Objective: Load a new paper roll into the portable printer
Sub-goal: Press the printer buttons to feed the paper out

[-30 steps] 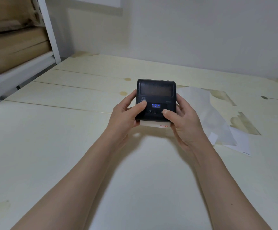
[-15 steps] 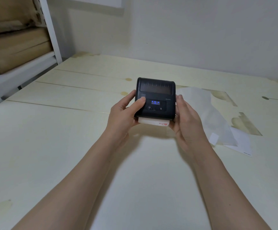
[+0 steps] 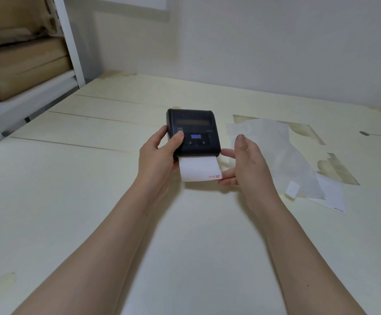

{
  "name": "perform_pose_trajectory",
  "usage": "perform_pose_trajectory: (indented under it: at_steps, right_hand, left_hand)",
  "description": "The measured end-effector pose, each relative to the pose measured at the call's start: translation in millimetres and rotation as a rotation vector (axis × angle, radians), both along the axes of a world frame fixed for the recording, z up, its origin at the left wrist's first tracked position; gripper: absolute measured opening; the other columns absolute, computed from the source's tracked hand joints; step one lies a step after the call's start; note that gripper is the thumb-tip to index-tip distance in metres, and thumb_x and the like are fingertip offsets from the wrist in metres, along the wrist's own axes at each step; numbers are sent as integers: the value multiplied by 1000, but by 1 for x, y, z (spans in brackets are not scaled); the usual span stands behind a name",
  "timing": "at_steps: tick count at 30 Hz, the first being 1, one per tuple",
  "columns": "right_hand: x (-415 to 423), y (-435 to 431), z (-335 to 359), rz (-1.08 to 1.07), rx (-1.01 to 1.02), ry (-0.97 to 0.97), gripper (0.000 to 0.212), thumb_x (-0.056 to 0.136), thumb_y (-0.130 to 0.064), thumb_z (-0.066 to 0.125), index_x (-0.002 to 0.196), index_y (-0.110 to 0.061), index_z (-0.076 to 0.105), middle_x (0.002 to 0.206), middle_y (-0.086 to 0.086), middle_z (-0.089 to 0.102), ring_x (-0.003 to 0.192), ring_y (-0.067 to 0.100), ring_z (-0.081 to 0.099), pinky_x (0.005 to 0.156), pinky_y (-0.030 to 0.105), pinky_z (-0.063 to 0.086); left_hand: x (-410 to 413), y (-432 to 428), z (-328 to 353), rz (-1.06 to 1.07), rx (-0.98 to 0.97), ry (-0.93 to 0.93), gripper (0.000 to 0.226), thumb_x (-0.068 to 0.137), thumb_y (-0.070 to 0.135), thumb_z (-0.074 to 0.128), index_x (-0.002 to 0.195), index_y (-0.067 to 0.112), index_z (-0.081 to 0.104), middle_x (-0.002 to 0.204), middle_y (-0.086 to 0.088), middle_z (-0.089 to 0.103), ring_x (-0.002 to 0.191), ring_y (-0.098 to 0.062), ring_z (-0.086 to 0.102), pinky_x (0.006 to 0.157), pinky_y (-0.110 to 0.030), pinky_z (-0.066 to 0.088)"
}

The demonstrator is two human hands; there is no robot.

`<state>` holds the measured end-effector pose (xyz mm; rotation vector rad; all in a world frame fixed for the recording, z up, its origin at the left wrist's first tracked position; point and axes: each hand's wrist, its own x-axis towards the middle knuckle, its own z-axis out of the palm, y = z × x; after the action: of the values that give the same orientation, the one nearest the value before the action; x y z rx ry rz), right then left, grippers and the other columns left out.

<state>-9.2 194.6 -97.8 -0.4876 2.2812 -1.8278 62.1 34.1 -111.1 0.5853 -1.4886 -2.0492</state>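
Starting at the left: your left hand (image 3: pixel 160 155) grips the small black plastic portable printer (image 3: pixel 193 133) by its left side, thumb curled over the top face beside the lit blue display, fingers wrapped underneath. The printer sits mid-table with its lid closed. I cannot tell whether it rests on the pale wooden table (image 3: pixel 71 201) or hovers just off it. Out of the front slot, towards you, comes a white paper strip (image 3: pixel 197 168) with a red mark at its corner. Your right hand (image 3: pixel 249 164) is open, fingers relaxed and nearly straight, holding nothing, tips right at the strip's right edge. Beyond it lies a crumpled translucent wrapper sheet (image 3: pixel 275 146). The printer looks rigid and light, its smooth shell likely slippery, so clamp the two sides. The strip looks thin and limp, easy to crease or tear: pinch its free edge and pull straight out, gently.
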Motion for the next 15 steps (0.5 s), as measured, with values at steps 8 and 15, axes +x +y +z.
perform_pose_trajectory:
  at_steps: [8, 15]
  right_hand:
    - [-1, 1, -2, -51, 102, 35, 57, 98, -57, 32, 144, -23, 36, 117, -5, 67, 51, 23, 70, 56, 28, 56]
    - [1, 1, -2, -61, 89, 7, 54, 99, -53, 34, 143, -22, 38, 117, -2, 67, 52, 20, 71, 49, 20, 51]
  left_hand:
    - [-3, -1, -5, 36, -124, -144, 49, 87, 29, 70, 134, 25, 57, 100, 2, 76, 94, -23, 75, 90, -50, 57]
    - [-8, -4, -8, 82, -548, -367, 58, 84, 59, 46, 135, 32, 55, 108, 4, 72, 102, -21, 66, 95, -42, 50]
